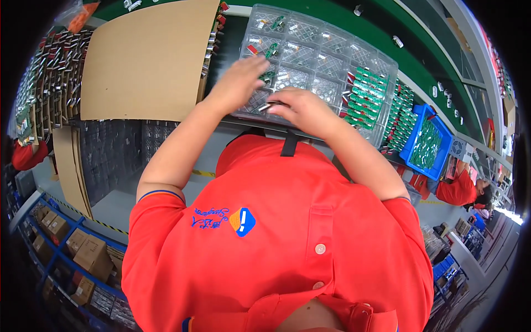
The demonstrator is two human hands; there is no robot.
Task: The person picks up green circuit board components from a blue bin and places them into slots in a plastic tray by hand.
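Observation:
A clear plastic tray (299,73) divided into compartments lies in front of me, and both my hands are over its near left part. My left hand (241,82) is blurred, its fingertips close to a small green circuit board (271,51) in a left compartment; whether it grips anything is unclear. My right hand (305,112) is closed, thumb and fingers pinching a small part with a silver metal end (267,106) just above the tray's near edge. More green boards (276,23) sit in the left compartments, and rows of green boards with red parts (365,97) fill the right side.
A large cardboard sheet (144,61) stands left of the tray, with stacked metal-ended parts (62,72) beyond it. To the right are more rows of boards (399,116) and a blue bin (412,149) of green boards. A green conveyor belt (381,22) runs behind; a co-worker (462,187) is at right.

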